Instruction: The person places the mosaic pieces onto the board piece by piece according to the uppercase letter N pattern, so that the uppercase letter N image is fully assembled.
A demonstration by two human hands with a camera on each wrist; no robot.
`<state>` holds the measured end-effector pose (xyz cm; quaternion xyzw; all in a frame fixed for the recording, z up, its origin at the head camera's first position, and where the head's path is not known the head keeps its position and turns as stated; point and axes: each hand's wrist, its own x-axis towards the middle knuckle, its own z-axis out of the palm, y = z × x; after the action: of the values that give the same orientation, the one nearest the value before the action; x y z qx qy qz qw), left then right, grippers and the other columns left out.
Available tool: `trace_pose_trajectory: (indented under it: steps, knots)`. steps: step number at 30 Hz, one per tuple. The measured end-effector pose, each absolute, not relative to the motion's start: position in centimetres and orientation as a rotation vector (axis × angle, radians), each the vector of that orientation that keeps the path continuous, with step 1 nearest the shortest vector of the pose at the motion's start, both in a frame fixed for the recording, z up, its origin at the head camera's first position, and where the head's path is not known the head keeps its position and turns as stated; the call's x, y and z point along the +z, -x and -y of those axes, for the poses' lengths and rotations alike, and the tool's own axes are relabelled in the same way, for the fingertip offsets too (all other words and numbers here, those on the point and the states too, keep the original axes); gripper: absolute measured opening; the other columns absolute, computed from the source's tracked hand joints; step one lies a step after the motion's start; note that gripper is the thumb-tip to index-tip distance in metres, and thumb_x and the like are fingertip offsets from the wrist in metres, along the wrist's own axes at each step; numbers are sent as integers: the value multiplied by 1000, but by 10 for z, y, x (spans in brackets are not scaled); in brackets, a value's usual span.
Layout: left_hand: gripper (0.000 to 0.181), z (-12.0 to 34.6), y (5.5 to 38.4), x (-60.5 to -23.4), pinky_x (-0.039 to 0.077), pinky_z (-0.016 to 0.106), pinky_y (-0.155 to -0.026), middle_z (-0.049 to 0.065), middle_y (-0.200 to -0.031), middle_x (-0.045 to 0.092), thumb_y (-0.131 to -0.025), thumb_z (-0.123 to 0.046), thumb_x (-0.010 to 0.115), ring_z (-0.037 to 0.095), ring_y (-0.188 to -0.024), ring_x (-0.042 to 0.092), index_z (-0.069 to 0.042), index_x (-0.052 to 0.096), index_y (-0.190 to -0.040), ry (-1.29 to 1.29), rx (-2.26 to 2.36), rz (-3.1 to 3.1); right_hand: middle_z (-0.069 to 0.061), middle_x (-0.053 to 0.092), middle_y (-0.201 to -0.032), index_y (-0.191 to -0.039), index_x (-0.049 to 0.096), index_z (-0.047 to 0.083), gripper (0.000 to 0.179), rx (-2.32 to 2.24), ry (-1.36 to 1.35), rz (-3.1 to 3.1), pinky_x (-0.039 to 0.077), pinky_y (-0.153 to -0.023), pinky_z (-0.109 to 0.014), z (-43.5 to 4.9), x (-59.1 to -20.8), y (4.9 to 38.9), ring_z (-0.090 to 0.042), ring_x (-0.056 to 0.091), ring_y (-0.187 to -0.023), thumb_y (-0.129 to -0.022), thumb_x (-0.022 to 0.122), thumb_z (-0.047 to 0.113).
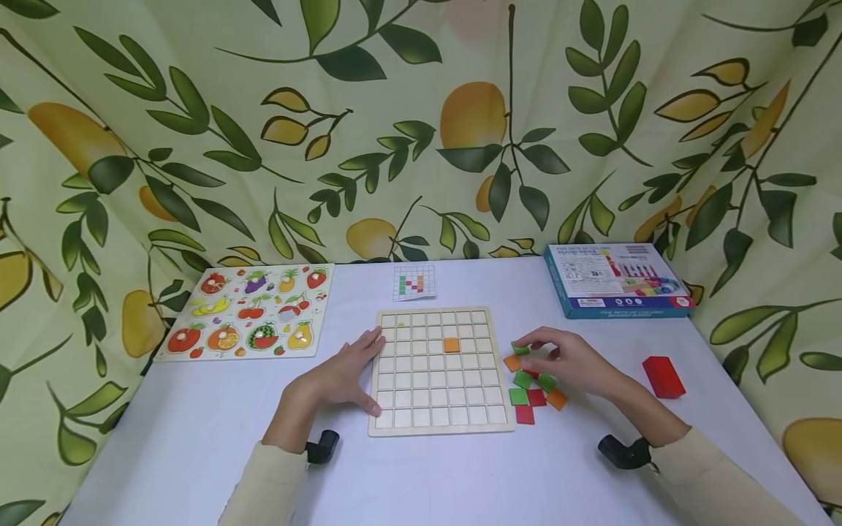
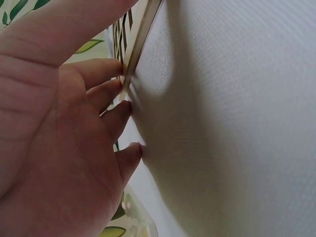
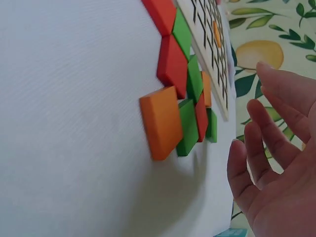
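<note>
A wooden grid board (image 1: 438,311) lies flat, with one orange square tile (image 1: 451,345) in a cell of its upper right part. My left hand (image 1: 343,371) rests with spread fingers against the board's left edge; its fingertips (image 2: 129,153) reach down to the white cloth. Beside the board's right edge are several loose red, green and orange tiles, among them a red tile (image 1: 525,415), a green tile (image 1: 518,397) and an orange tile (image 3: 163,123). Over the far end of these tiles hovers my right hand (image 1: 571,359), fingers loosely bent, with nothing visible between them.
Behind the board lies a small card (image 1: 414,283) printed with a coloured grid pattern. A fruit picture board (image 1: 226,321) is at the left. At the right are a blue box (image 1: 618,281) and a red block (image 1: 664,377). A leaf-patterned curtain (image 1: 395,146) hangs behind the table.
</note>
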<state>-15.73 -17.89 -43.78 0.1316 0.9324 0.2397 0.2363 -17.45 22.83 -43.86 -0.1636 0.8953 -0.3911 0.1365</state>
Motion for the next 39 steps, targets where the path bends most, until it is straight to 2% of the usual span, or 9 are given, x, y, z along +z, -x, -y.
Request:
trace_pose_trajectory:
  steps: [6,14,22,33,39]
  knots:
    - [126,180,157,-438,12,54,-133,2,-175,8,-62,-34,98,28,-164,6,-10,27,-162,-375,675,-2561,-6,72,-124,-120,74,15,31,-1160,505,-2553,56,-83,-19,-229,-443,176,-23,60,-113,-90,78,22]
    - [125,181,157,-439,12,54,-133,2,-175,7,-63,-34,98,27,-164,6,-11,27,-162,-377,677,-2555,-6,73,-122,-119,75,18,30,-1179,529,-2477,58,-74,-20,-223,-453,185,-20,60,-100,-89,77,12]
    - [124,180,156,-439,13,55,-133,1,-175,8,-62,-35,97,28,-164,6,-12,28,-162,-371,698,-2554,-5,73,-124,-115,77,22,29,-1136,534,-2462,57,-84,-15,-221,-459,188,-21,61,-109,-88,78,10]
    - [124,181,154,-441,12,54,-133,1,-175,8,-63,-34,97,27,-164,7,-12,27,-162,-374,685,-2552,0,72,-113,-102,79,24,20,-1088,584,-2474,57,-85,-14,-218,-459,189,-19,60,-108,-88,79,10]
    - [124,181,157,-439,13,53,-133,0,-175,7,-63,-35,97,27,-164,6,-13,27,-162,-375,670,-2561,0,66,-106,-95,83,24,19,-1044,594,-2551,59,-80,-15,-216,-456,190,-21,57,-109,-85,81,8]
